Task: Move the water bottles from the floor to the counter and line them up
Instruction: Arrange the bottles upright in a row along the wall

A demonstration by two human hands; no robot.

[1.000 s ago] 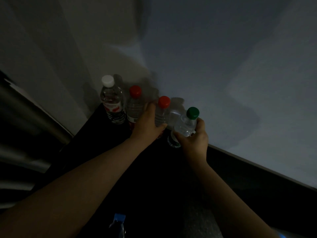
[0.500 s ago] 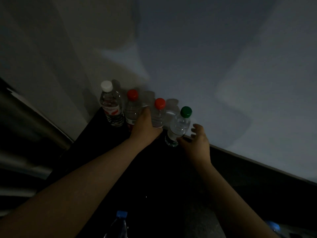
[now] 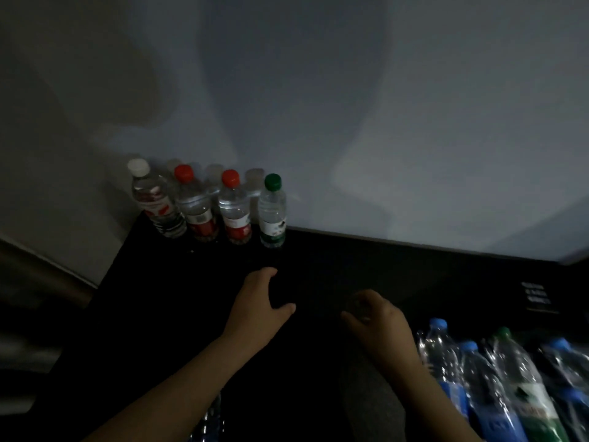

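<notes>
Clear plastic water bottles are standing upright in a close row at 10 o'clock of the view, on the black counter (image 3: 350, 266) against the pale grey wall (image 3: 350, 122). They are a white-capped bottle (image 3: 156, 199), a red-capped bottle (image 3: 194, 202), a second red-capped bottle (image 3: 234, 208) and, at the row's 3 o'clock end, a green-capped bottle (image 3: 272, 212). The left hand (image 3: 258, 311) is hovering at 6 o'clock of the row, fingers loosely spread and gripping nothing. The right hand (image 3: 379, 320), at its 3 o'clock, is hanging with fingers loosely curled. It looks empty, though blur is hiding detail. Blue- and green-capped bottles (image 3: 497, 384) are crowding together at 4 o'clock, probably on the floor.

Risk: the row is sitting tightly packed, so a careless set-down or a passing forearm could be toppling its neighbours, and dim light is making gaps hard to judge.
</notes>
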